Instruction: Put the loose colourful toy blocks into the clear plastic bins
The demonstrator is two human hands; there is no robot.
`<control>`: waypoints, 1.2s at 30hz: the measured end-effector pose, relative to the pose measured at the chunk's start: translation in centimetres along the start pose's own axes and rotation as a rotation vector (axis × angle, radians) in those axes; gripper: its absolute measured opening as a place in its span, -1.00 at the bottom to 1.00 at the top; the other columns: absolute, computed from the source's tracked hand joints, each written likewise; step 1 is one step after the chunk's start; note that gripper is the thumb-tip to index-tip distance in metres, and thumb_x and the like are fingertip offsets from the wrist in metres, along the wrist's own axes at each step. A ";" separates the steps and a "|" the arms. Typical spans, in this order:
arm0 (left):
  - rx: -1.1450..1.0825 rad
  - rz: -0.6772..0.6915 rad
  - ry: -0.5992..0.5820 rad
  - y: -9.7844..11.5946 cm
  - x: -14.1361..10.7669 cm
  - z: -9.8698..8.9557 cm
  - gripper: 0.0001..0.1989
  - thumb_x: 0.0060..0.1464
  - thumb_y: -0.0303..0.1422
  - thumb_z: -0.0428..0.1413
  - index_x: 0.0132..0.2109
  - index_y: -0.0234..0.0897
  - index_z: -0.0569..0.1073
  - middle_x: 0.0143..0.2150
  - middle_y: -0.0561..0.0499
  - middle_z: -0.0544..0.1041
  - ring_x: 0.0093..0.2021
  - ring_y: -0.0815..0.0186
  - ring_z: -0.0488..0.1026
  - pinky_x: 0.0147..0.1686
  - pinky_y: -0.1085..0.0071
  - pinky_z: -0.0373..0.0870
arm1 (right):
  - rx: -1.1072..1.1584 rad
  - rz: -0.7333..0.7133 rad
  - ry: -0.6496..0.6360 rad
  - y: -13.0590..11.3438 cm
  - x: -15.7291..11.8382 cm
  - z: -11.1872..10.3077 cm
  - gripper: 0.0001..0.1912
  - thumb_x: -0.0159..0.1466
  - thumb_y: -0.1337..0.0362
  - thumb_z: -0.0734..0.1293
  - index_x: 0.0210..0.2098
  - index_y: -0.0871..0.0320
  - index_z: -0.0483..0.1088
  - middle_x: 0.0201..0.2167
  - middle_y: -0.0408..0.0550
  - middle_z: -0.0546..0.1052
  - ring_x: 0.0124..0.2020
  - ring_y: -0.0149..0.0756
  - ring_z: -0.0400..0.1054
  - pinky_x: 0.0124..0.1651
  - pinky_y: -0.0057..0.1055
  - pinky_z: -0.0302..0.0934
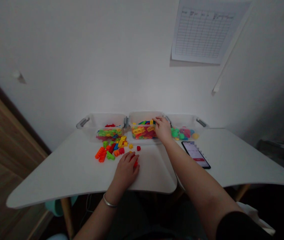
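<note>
My left hand (127,169) rests low over the white table (76,173), its fingers curled round a red block (135,163) that shows between thumb and fingers. My right hand (162,128) reaches over the right side of the middle clear box (144,133), which holds yellow, red, green and blue blocks. Its fingertips touch or hover by a yellow block (151,122); whether they grip it cannot be made out. Loose blocks in orange, green, yellow, blue and red lie in a pile (112,148) left of my left hand. A small red block (138,148) lies apart from them.
Clear boxes with blocks stand on both sides, the left one (108,133) and the right one (184,133). A phone (196,155) lies right of my right forearm. Behind is a wall with a printed sheet (205,33).
</note>
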State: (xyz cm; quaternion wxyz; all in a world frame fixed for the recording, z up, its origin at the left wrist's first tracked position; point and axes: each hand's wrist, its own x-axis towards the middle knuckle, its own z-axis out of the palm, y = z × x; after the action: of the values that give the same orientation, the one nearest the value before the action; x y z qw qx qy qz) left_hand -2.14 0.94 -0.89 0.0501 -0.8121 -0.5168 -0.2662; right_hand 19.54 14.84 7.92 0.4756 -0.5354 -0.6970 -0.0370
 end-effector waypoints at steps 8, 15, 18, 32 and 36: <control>0.010 0.003 -0.031 0.0 0.0 -0.1 -0.60 0.17 -0.36 0.03 0.12 -0.33 0.46 0.16 -0.19 0.45 0.19 0.02 0.31 0.22 0.02 0.28 | 0.043 0.004 0.042 0.1 0.3 0.0 -0.64 0.19 0.48 0.19 -0.17 0.13 0.57 -0.08 0.03 0.52 0.00 -0.18 0.32 0.19 -0.14 0.14; 0.003 -0.001 -0.001 0.0 0.0 0.0 -0.62 0.17 -0.35 0.03 0.11 -0.30 0.46 0.15 -0.18 0.46 0.18 0.03 0.32 0.20 0.02 0.30 | 0.218 -0.018 0.186 -1.6 -5.5 0.5 -0.61 0.20 0.45 0.14 -0.07 0.13 0.46 -0.08 0.04 0.51 0.03 -0.18 0.32 0.18 -0.14 0.18; -0.001 0.013 0.007 0.0 -0.1 0.0 -0.62 0.16 -0.35 0.03 0.11 -0.28 0.46 0.15 -0.17 0.46 0.17 0.05 0.33 0.20 0.01 0.30 | 0.233 -0.057 0.049 -2.2 -9.5 2.1 -0.60 0.19 0.46 0.15 -0.06 0.12 0.46 -0.07 0.05 0.50 0.06 -0.17 0.32 0.21 -0.10 0.17; -0.003 0.037 0.040 0.0 0.1 0.2 -0.63 0.15 -0.37 0.02 0.07 -0.32 0.47 0.10 -0.21 0.49 0.14 0.04 0.35 0.19 0.03 0.31 | 0.029 -0.254 -0.515 -4.3 -11.9 3.3 -0.40 0.21 0.45 0.23 0.25 0.18 0.27 0.31 0.13 0.25 0.27 -0.15 0.16 0.31 -0.14 0.08; -0.013 0.036 0.042 0.1 0.1 0.1 -0.62 0.13 -0.37 0.03 0.09 -0.30 0.46 0.10 -0.20 0.49 0.13 0.04 0.36 0.17 0.02 0.34 | 0.024 -0.265 -0.551 -4.0 -11.9 3.6 -0.46 0.22 0.44 0.24 0.20 0.21 0.33 0.24 0.09 0.35 0.24 -0.18 0.21 0.31 -0.20 0.08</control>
State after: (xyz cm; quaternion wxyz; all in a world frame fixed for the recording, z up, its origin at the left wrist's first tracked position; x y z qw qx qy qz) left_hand -1.99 1.04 -0.88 0.0604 -0.8157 -0.4992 -0.2858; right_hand 13.86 6.73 -0.59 0.2661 -0.4240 -0.8638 0.0564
